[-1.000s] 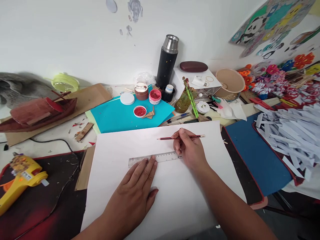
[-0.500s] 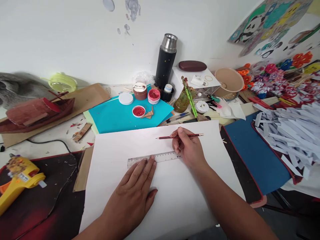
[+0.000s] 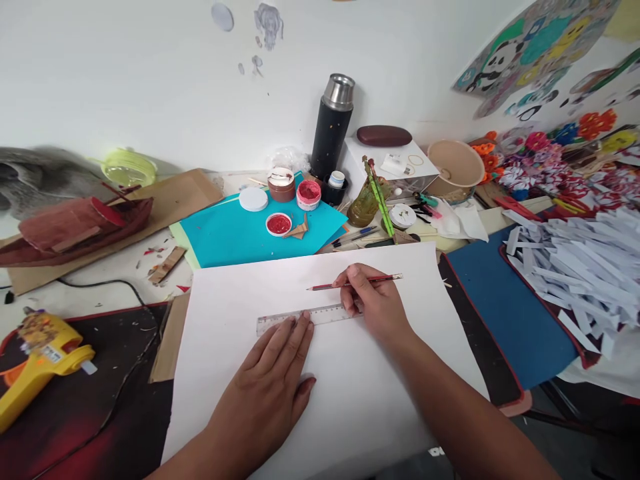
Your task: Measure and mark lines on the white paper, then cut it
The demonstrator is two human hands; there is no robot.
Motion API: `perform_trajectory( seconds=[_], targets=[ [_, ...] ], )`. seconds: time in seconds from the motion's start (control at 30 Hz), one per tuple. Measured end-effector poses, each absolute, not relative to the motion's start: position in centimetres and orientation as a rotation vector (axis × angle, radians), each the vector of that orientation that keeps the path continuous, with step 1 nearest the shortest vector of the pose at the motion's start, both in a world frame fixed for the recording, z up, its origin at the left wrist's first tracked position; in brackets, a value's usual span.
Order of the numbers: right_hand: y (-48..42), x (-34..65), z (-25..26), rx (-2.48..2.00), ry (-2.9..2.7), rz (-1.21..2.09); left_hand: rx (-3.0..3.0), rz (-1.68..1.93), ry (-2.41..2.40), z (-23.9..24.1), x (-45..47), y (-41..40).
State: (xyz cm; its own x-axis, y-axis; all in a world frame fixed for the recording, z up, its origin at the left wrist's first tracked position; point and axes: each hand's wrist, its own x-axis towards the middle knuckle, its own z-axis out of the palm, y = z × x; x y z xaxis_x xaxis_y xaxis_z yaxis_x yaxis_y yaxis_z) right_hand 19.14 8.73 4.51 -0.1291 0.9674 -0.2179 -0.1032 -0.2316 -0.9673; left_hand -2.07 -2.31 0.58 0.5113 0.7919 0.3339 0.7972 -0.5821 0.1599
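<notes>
A large white sheet of paper (image 3: 225, 293) covers the table in front of me. On it lies a clear plastic ruler (image 3: 325, 315), slightly tilted. My left hand (image 3: 265, 380) rests flat, its outstretched fingertips pressing on the ruler's left half. In my right hand (image 3: 373, 300) a red and black pencil (image 3: 325, 287) is pinched between thumb and fingers, its tip pointing left above the ruler's upper edge. The lower fingers of that hand are at the ruler's right end and hide part of it. I cannot tell whether the pencil tip touches the paper.
A yellow glue gun (image 3: 50, 360) with its cord lies at left, below a brown boat model (image 3: 65, 227). Paint pots (image 3: 309, 195) stand on blue paper (image 3: 225, 233). A black flask (image 3: 332, 127) stands by the wall. White paper strips (image 3: 580, 267) are piled at right.
My right hand has come slightly down towards the ruler, bringing the pencil tip lower and a little left. The left hand still presses the ruler. The view has shifted slightly.
</notes>
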Motion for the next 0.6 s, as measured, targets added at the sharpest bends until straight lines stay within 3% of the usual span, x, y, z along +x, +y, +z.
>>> perform_trajectory(
  seconds=[0.6],
  targets=[
    [7.0, 17.3, 3.9, -1.160, -1.370, 1.642, -2.714, -0.573, -1.434, 0.4, -2.1, -2.3]
  ],
)
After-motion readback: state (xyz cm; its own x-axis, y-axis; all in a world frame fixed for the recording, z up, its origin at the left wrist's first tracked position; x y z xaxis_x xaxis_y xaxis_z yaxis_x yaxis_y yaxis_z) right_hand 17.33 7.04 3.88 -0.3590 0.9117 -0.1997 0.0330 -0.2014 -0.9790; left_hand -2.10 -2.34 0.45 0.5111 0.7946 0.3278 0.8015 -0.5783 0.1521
